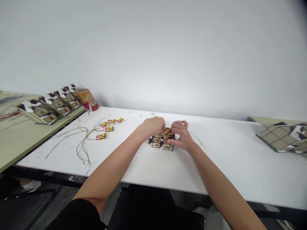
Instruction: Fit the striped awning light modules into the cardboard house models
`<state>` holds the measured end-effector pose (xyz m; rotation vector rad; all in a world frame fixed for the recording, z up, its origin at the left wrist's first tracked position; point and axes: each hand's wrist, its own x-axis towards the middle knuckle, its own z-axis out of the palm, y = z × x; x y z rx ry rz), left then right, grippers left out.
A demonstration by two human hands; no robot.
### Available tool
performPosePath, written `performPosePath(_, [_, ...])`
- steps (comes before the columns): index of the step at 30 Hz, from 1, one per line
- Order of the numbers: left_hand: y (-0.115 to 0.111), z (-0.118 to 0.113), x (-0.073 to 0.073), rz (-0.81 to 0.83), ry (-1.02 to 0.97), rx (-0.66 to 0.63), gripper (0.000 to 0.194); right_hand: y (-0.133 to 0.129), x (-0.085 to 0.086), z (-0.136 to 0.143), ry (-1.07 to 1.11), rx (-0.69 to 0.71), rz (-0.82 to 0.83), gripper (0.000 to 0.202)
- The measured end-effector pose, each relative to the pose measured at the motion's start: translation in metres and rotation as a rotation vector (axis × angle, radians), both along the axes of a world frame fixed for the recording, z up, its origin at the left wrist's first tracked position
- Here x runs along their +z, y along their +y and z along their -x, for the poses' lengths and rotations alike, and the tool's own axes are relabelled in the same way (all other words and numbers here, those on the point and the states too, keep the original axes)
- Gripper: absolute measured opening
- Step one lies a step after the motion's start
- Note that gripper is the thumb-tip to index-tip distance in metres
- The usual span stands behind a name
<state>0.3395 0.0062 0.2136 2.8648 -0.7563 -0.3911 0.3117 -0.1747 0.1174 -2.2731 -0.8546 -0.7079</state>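
Observation:
A small model house (157, 142) with beige walls and a dark, white-patched top rests on the white table in front of me. At its top sits a small yellow-and-red piece (167, 130), partly covered by fingers. My left hand (153, 125) is closed, its fingertips pressed at the left edge of that piece. My right hand (180, 134) grips the right side of the house, thumb on its front and fingers curled over the top by the piece. Thin dark wires (198, 139) trail out behind my right hand.
Several yellow-and-red pieces (100, 136) with long thin wires (82, 147) lie left on the white table (230, 153). Further left, several model houses (39, 111) stand in a row beside a bottle (87, 99). Another house (280, 137) is at the right edge. A white wall (168, 57) stands behind.

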Motion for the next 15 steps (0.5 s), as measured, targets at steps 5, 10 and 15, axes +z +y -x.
performPosePath(5, [0.012,0.003,-0.003,0.055,-0.006,-0.048,0.023,0.004,-0.001,0.001,-0.036,-0.042,0.016,0.059])
performPosePath(10, [0.047,0.008,-0.027,0.198,-0.081,-0.152,0.039,0.005,-0.004,0.002,-0.071,-0.052,0.001,0.051])
performPosePath(15, [0.085,0.016,-0.072,0.678,-0.221,-0.024,0.083,-0.010,-0.004,0.000,-0.006,-0.050,-0.061,0.032])
